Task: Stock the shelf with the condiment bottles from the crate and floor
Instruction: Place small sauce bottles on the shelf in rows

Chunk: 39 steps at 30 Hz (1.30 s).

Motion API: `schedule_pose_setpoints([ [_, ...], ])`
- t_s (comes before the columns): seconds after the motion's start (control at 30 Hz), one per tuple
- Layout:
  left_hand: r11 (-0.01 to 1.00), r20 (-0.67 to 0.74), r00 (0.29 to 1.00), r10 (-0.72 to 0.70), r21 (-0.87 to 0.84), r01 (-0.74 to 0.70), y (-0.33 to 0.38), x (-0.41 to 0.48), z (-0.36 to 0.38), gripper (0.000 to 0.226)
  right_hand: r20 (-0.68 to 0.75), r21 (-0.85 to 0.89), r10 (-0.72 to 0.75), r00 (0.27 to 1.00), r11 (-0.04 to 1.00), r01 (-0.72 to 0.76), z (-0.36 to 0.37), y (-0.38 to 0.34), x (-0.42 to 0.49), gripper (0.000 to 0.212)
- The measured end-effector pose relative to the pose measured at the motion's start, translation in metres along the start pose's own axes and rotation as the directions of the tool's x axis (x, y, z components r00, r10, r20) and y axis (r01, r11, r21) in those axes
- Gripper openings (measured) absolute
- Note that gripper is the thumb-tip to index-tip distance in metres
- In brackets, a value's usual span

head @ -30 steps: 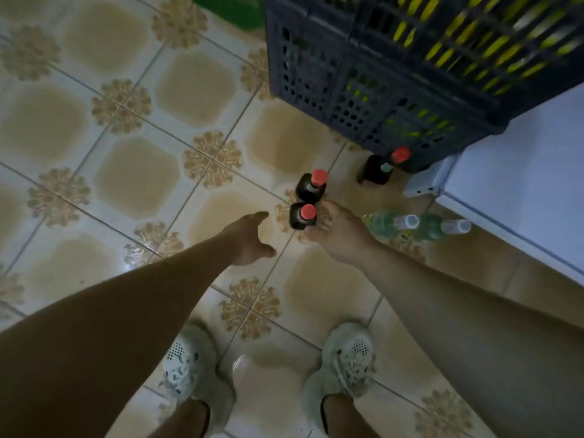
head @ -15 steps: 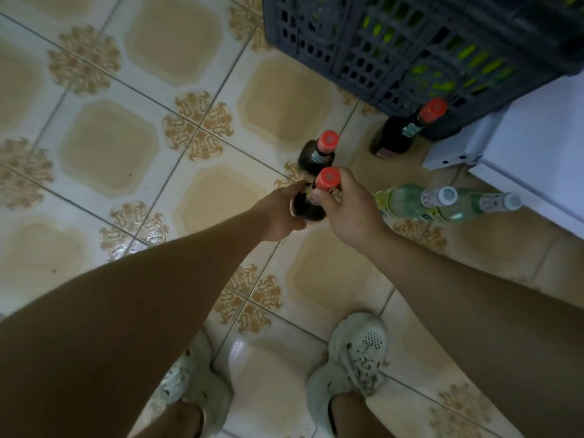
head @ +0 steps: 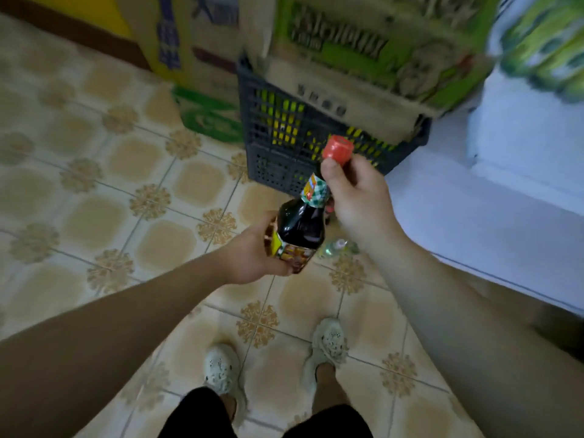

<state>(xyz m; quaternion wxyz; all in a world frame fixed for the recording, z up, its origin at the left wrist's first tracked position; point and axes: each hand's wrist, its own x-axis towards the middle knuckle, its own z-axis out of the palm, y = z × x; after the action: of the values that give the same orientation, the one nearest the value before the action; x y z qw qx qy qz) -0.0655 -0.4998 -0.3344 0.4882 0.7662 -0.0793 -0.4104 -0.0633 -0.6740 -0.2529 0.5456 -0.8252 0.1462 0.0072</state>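
Observation:
A dark sauce bottle (head: pixel 301 227) with a red cap and a colourful label is lifted off the floor, tilted, between both hands. My left hand (head: pixel 252 256) cups its lower body from the left. My right hand (head: pixel 355 197) grips its neck just under the cap. Behind it stands the dark plastic crate (head: pixel 278 165) with yellow items showing through its slots. On the floor just below my right wrist lies a clear green bottle (head: pixel 336 248), mostly hidden. The white shelf (head: pixel 474 216) runs along the right.
Cardboard boxes (head: pixel 357 52) with green print sit on top of the crate, and more boxes (head: pixel 202 58) stand to its left. Green packages (head: pixel 543 42) lie on the shelf at top right. My two shoes (head: pixel 328 343) stand on the patterned tile floor below.
The bottle has gone up from the floor in both hands, and the view has tilted upward, showing the boxes above the crate. The other dark bottles are out of sight now.

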Motion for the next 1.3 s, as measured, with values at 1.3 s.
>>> schedule_pose_setpoints([
  [1.3, 0.854, 0.183, 0.835, 0.519, -0.074, -0.515, 0.397, -0.143, 0.283, 0.076, -0.314, 0.158, -0.033, 0.949, 0.984, 0.087, -0.46, -0.129, -0.225, 0.021],
])
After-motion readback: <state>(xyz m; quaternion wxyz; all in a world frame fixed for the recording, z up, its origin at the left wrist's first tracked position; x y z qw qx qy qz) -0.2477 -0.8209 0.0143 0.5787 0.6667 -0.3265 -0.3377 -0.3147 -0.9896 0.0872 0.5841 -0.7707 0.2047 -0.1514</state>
